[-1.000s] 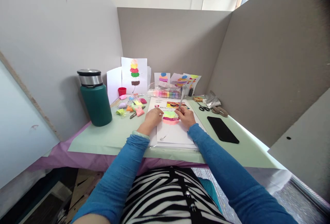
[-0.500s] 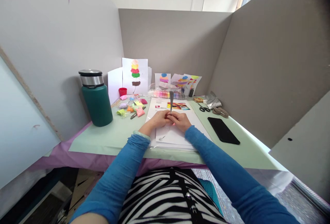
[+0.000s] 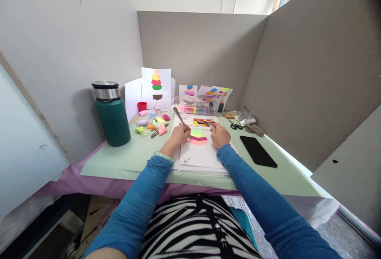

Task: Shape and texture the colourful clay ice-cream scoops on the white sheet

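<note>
My left hand (image 3: 179, 136) is closed round a metal fork (image 3: 179, 115), its handle pointing up and away to the left and its tined end low by the paper. Under it lies a white sheet (image 3: 199, 159) with a shape in yellow-green, magenta and pink bands (image 3: 198, 137). My right hand (image 3: 220, 135) is to the right of that coloured shape, fingers curled in a pinch. What its fingertips hold, if anything, is too small to name. Both hands are apart, one on each side of the shape.
On the left stand a green bottle (image 3: 112, 122) and a red cup (image 3: 142, 106), with small coloured clay packets (image 3: 162, 129) nearby. Drawings (image 3: 156, 88) lean at the back behind a bag of coloured sticks (image 3: 193, 109). Scissors (image 3: 236, 125) and a black phone (image 3: 258, 151) lie right.
My hands were together over the sheet with the fork upright between them. They have parted; the fork went left with my left hand, and the coloured shape shows between them.
</note>
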Tool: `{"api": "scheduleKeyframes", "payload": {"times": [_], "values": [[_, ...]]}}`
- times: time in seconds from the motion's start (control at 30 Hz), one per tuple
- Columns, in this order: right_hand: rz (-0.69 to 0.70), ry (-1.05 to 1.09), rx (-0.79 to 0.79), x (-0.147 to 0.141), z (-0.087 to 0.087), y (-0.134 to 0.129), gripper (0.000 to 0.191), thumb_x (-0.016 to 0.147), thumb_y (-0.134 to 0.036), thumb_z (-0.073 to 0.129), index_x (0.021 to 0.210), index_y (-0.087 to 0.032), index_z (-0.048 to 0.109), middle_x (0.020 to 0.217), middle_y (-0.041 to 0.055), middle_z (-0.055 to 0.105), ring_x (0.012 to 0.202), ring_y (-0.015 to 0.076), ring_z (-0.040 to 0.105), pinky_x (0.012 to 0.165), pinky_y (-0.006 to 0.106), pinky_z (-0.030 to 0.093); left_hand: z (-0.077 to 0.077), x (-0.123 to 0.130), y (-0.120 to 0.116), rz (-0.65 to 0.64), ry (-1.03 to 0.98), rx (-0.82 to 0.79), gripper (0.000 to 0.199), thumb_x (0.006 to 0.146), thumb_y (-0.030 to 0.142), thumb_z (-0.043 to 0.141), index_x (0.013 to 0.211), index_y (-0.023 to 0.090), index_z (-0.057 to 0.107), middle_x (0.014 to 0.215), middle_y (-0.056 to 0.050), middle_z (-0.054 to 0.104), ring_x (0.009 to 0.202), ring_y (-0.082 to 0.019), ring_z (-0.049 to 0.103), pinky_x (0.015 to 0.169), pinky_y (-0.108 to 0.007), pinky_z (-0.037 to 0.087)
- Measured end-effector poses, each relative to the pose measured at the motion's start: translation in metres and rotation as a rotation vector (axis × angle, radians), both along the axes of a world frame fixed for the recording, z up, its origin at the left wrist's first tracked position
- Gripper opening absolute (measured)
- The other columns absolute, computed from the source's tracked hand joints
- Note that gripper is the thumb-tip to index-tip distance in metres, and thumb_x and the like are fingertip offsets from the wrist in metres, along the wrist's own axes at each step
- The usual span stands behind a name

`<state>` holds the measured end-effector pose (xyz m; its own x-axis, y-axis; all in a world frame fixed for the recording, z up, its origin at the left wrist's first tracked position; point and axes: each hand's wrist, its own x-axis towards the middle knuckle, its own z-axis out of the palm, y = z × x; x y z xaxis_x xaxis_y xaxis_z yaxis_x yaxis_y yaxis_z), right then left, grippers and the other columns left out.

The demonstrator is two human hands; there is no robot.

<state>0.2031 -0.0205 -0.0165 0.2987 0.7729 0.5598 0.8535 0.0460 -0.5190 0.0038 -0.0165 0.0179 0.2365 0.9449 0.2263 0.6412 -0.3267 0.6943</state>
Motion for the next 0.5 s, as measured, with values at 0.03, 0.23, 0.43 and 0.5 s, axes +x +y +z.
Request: {"api": "scheduleKeyframes", "payload": {"times": [0.03,0.23,0.43,0.5], "values": [[-0.008,-0.038,-0.034,0.0027,-0.0018,0.0023,0.034,0.088,-0.018,0.042,0.114,-0.020,0.064,0.091,0.0067,0.071,0.094,0.0224,0.059,0.076,0.030,0.040,-0.0010,-0.0010,0.0015,0.010,0.012,0.000,0.021,0.080,0.014,0.048,0.092,0.014,0.066,0.066,-0.001,0.066,0.052,-0.011,0.061,0.059,-0.021,0.048],[-0.020,-0.167,-0.278,0.0046,-0.0047,0.0048,0.049,0.077,-0.009,0.046,0.124,-0.017,0.058,0.099,0.0119,0.070,0.103,0.0263,0.058,0.081,0.035,0.040,-0.0010,-0.0052,-0.0003,0.023,0.081,-0.098,0.013,0.077,0.014,0.051,0.080,0.014,0.064,0.061,-0.004,0.067,0.059,-0.014,0.065,0.057,-0.021,0.048],[0.055,-0.163,-0.277,0.0014,-0.0034,0.0020,0.047,0.078,-0.009,0.046,0.123,-0.017,0.058,0.099,0.0094,0.072,0.100,0.0246,0.062,0.078,0.033,0.042,0.0025,-0.0070,-0.0031,-0.025,0.028,-0.210,0.009,0.077,0.018,0.055,0.082,0.013,0.061,0.061,-0.004,0.066,0.049,-0.013,0.060,0.050,-0.021,0.046],[0.067,-0.146,-0.268,0.0018,-0.0050,0.0029,0.047,0.077,-0.009,0.046,0.122,-0.016,0.059,0.099,0.0101,0.072,0.100,0.0248,0.061,0.077,0.033,0.043,0.0024,-0.0078,-0.0027,-0.031,0.012,-0.153,0.008,0.078,0.019,0.055,0.080,0.013,0.061,0.055,-0.002,0.063,0.047,-0.012,0.058,0.049,-0.021,0.045]]}}
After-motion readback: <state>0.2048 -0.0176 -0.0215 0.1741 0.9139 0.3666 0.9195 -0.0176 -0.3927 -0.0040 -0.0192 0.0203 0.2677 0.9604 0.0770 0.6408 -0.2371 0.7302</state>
